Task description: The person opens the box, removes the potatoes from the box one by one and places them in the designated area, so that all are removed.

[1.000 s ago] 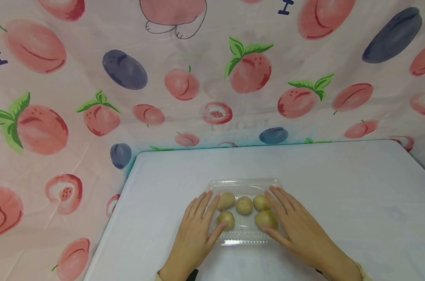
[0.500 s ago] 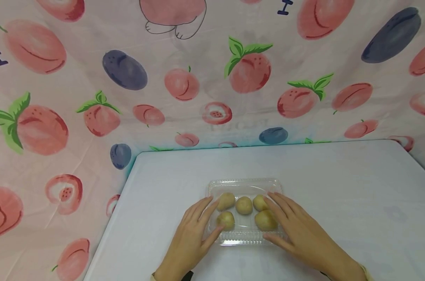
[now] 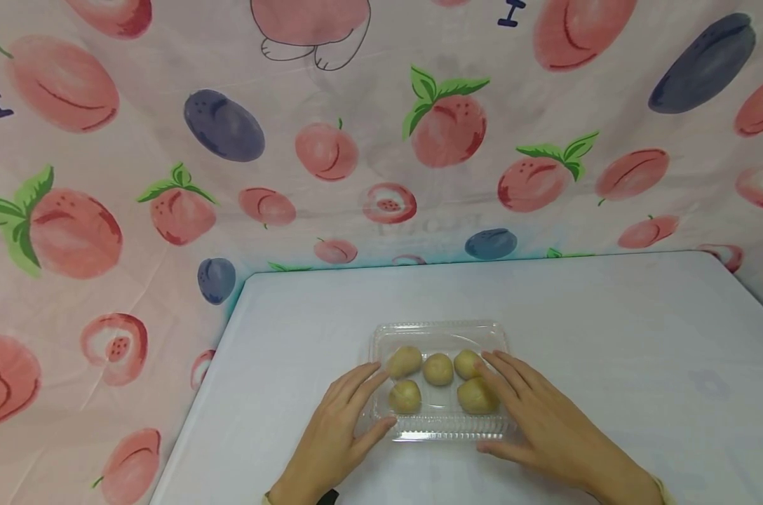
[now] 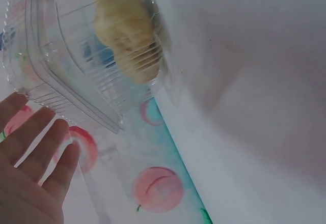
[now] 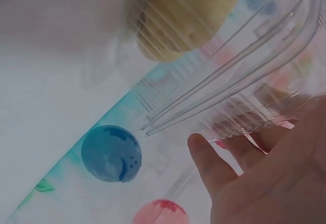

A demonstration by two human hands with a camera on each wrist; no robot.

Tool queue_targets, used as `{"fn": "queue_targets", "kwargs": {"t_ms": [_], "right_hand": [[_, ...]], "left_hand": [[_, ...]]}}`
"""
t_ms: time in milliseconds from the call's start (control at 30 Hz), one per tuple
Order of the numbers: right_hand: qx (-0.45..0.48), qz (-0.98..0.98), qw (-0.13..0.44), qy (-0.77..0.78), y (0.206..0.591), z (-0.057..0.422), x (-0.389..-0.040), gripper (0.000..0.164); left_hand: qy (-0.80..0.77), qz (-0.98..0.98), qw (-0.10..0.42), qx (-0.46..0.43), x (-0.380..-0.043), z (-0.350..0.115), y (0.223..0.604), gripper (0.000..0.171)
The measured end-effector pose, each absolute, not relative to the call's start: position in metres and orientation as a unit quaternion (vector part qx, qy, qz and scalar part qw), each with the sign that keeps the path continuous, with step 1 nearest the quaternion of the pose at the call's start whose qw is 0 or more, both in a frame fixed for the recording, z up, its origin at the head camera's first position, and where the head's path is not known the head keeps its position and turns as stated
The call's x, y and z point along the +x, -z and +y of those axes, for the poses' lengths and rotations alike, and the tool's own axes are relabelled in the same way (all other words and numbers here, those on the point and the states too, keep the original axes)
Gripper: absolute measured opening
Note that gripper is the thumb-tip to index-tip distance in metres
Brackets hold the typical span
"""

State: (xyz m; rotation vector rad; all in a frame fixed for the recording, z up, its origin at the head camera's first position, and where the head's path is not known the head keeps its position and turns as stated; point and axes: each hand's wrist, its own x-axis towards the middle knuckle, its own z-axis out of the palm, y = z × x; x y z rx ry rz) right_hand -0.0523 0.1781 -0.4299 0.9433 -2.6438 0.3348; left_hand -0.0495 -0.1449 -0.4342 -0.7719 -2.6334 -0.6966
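A clear plastic clamshell box point(image 3: 444, 426) sits closed on the white table, its ribbed sides visible from both wrists. Several yellowish potatoes point(image 3: 438, 369) lie inside, in two loose rows. My left hand point(image 3: 337, 424) is at the box's left side with fingers spread; in the left wrist view its fingertips point(image 4: 61, 127) are right at the lid's ribbed edge. On the opposite side my right hand point(image 3: 539, 414) has its fingers extended, overlapping the right-hand potatoes in the head view. From the right wrist, its fingertips point(image 5: 196, 141) appear close beside the box wall.
White cloth-like covering spreads over the table point(image 3: 609, 315) around the box. Behind and to the left hangs a pink curtain point(image 3: 356, 91) printed with peaches and blue fruit, meeting the table's back edge.
Both hands have drawn back toward me, and the left one also outward. Their thumbs no longer overlap the front potatoes in the head view. The box has stayed in place.
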Motion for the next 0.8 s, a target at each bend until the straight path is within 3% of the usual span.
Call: {"fn": "queue_targets", "kwargs": {"t_ms": [433,800], "right_hand": [[0.366,-0.906,0.172,-0.123,0.4353,0.1846,-0.0563,0.109],[0.368,-0.905,0.169,-0.130,0.4361,0.1853,-0.0569,0.102]], "left_hand": [[0.253,-0.912,0.144,-0.289,-0.0486,-0.1511,0.4414,0.057],[0.261,-0.909,0.129,-0.297,-0.0495,-0.1533,0.4436,0.072]]}}
